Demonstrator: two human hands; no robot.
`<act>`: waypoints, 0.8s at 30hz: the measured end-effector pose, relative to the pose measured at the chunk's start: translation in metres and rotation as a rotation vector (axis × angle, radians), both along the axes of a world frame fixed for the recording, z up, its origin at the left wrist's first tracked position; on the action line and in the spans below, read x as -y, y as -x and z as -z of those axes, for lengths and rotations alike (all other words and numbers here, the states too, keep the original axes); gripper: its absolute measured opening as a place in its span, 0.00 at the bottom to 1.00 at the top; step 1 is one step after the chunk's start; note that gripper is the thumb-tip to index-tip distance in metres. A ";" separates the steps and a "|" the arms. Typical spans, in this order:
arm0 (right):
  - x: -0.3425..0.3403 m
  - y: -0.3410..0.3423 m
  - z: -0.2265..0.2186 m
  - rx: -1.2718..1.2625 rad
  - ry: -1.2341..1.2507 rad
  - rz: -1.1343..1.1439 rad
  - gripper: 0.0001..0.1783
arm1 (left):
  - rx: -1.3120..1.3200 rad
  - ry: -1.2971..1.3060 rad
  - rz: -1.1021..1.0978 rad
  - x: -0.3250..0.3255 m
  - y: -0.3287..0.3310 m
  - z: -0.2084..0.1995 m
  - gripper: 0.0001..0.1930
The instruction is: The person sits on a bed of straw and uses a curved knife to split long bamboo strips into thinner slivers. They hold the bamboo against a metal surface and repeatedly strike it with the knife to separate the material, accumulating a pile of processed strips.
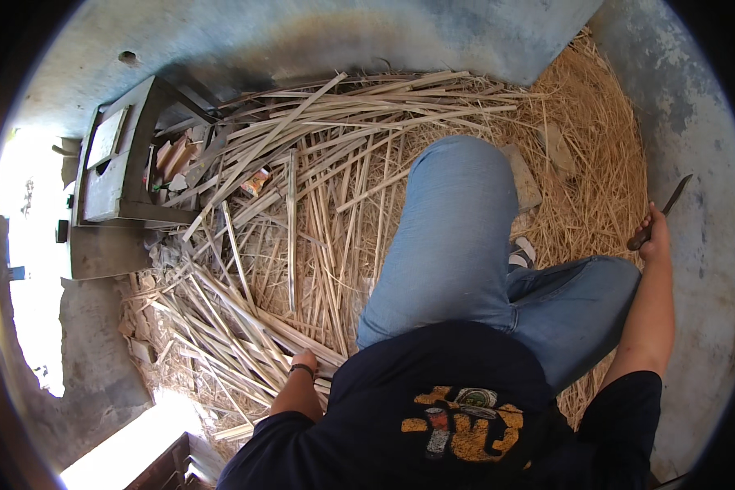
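Observation:
Off to the right, my right hand (pixel 655 237) is closed round the brown handle of a knife (pixel 676 196). Its dark, slightly curved blade points up and away beside the wall. Low on the left, my left hand (pixel 305 359), with a dark band at the wrist, rests at a pile of long split wooden strips (pixel 237 327). Its fingers are hidden, so whether it grips a strip cannot be made out. More strips (pixel 318 122) lie loosely crossed on the floor beyond my bent, jeans-covered knee.
Thin straw-like shavings (pixel 596 122) are heaped along the right wall (pixel 694 122). A flat block (pixel 521 175) lies beyond my foot. A wooden cabinet (pixel 118 171) with debris stands at far left, near a bright opening (pixel 33 286). A small orange packet (pixel 256 181) lies among the strips.

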State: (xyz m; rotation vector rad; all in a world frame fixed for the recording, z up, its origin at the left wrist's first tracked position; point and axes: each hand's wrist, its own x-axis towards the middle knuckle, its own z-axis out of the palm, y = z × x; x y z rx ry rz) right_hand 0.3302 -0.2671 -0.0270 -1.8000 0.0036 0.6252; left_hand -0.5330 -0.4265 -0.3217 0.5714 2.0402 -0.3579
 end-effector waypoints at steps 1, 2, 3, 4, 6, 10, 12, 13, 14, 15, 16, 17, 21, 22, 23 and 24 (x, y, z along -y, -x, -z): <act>-0.001 -0.004 0.000 -0.010 -0.009 -0.018 0.19 | -0.068 -0.048 0.094 0.001 0.010 0.004 0.26; -0.001 -0.009 0.003 -0.020 -0.021 -0.036 0.19 | -0.143 -0.095 0.183 0.002 0.021 0.010 0.27; -0.005 -0.014 0.004 -0.038 -0.031 -0.059 0.18 | -0.245 -0.170 0.268 0.018 0.052 0.035 0.26; -0.009 -0.014 0.007 -0.039 -0.018 -0.074 0.18 | -0.349 -0.244 0.356 0.024 0.072 0.046 0.25; -0.013 -0.005 0.011 -0.037 0.012 -0.091 0.18 | -0.214 -0.434 0.195 -0.003 0.075 0.011 0.20; -0.011 0.000 0.014 -0.003 0.026 -0.111 0.18 | -0.007 -0.626 -0.530 -0.084 0.045 -0.096 0.13; -0.017 0.003 0.012 0.000 0.072 -0.126 0.18 | 0.019 -0.647 -0.614 -0.100 0.049 -0.111 0.12; -0.018 0.001 0.015 0.028 0.078 -0.153 0.17 | 0.033 -0.657 -0.655 -0.108 0.049 -0.118 0.11; -0.015 -0.002 0.019 0.061 0.087 -0.171 0.17 | 0.072 -0.680 -0.712 -0.119 0.036 -0.131 0.11; -0.011 -0.006 0.022 0.095 0.097 -0.186 0.17 | 0.114 -0.701 -0.766 -0.133 0.016 -0.152 0.11; -0.010 -0.005 0.023 0.084 0.100 -0.209 0.18 | 0.149 -0.721 -0.824 -0.141 0.004 -0.166 0.10; -0.011 -0.001 0.020 0.077 0.102 -0.232 0.18 | 0.245 -0.790 -0.907 -0.148 0.001 -0.166 0.08; -0.001 -0.021 0.030 0.047 0.129 -0.283 0.16 | 0.390 -0.877 -0.922 -0.168 -0.046 -0.191 0.05; 0.001 -0.024 0.031 0.038 0.118 -0.265 0.15 | 0.317 -0.915 -0.785 -0.173 -0.061 -0.210 0.05; 0.001 -0.021 0.030 0.029 0.108 -0.248 0.15 | 0.243 -0.949 -0.649 -0.177 -0.073 -0.225 0.06; 0.002 -0.020 0.029 0.020 0.099 -0.231 0.15 | 0.169 -0.981 -0.512 -0.180 -0.082 -0.232 0.07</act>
